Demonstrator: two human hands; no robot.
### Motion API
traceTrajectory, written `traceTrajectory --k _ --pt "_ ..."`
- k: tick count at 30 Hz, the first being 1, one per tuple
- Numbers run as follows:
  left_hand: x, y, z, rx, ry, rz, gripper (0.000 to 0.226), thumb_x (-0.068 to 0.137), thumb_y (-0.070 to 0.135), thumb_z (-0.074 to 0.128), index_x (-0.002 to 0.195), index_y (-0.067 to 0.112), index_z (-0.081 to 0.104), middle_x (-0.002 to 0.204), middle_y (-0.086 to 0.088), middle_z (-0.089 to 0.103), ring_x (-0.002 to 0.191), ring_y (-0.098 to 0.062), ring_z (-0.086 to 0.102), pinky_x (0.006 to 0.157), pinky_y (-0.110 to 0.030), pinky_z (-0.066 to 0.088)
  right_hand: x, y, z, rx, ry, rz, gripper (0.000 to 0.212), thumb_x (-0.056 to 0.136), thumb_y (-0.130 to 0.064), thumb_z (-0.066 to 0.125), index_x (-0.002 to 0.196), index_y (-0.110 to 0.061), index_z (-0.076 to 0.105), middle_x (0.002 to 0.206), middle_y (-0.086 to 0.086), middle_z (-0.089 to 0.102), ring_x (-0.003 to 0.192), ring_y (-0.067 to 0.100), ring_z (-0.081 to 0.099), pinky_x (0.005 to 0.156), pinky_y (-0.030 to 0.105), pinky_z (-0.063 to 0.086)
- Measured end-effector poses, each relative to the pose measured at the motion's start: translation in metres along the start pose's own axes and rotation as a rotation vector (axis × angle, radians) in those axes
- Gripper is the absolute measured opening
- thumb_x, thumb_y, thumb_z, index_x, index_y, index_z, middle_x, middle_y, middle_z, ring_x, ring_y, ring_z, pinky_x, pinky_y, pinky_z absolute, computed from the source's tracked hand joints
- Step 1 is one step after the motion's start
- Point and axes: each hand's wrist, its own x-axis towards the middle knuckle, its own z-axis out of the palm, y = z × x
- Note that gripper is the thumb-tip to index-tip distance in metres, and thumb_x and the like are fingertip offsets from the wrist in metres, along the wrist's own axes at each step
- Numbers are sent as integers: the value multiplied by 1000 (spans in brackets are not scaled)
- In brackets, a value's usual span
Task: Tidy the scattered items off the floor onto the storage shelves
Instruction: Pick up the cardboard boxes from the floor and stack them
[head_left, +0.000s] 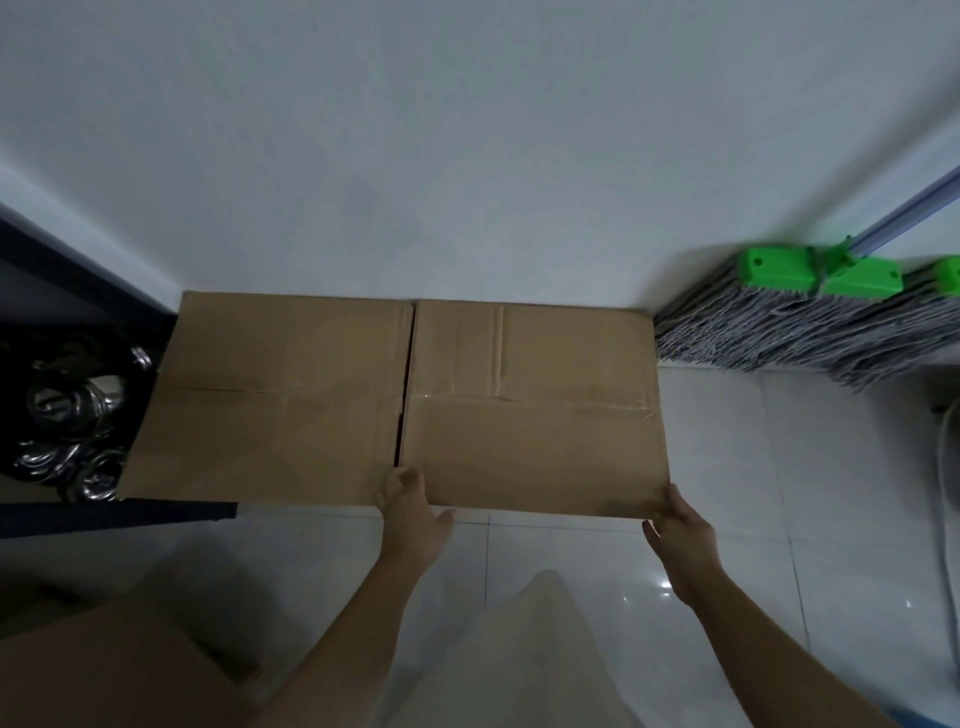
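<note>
White glossy floor tiles (727, 467) meet a plain white wall (467, 156) in a dim corner. We hold a flattened brown cardboard box (395, 400) by its near edge; it lies roughly level out in front of us, far edge touching or just short of the wall base, can't tell which. Its left part overlaps the lower board of a dark metal storage shelf (119, 514), near-left corner over the shelf's front rail. A seam runs front to back down the middle of the cardboard. Our left hand (410, 514) grips the near edge right at that seam: fingers curled over the top face, thumb out to the right along the underside edge. Our right hand (680, 530) holds the near-right corner, fingers wrapped over the edge, thumb below; how firmly it pinches we can't tell. So the sheet extends away from both hands, most of its area beyond and left of the grip. On the shelf, just left of the cardboard, sits a pile of shiny round metal parts (72, 410) in shadow; too dark to identify. At right, a flat mop with green plastic head and grey string fringe (810, 317) rests against the wall, apart from the cardboard's far-right corner. Another brown cardboard piece (104, 670) lies at bottom left.
</note>
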Motion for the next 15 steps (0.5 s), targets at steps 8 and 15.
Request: traceTrajectory --k 8,15 --pt "-36 30 -26 -189 -88 -77 87 89 40 66 154 8 19 162 -10 12 148 -30 10 120 -41 17 -39 -58 45 -535 -215 -22 92 92 -21 62 155 -32 -4 158 -5 8 143 20 21 116 46 27" --pt "-91 77 -115 -310 96 -4 90 87 48 64 155 11 18 161 -6 17 149 -25 12 121 -43 16 -172 -151 111 -710 -357 -448 73 98 -33 54 156 -15 14 162 7 16 148 25 19 119 44 22"
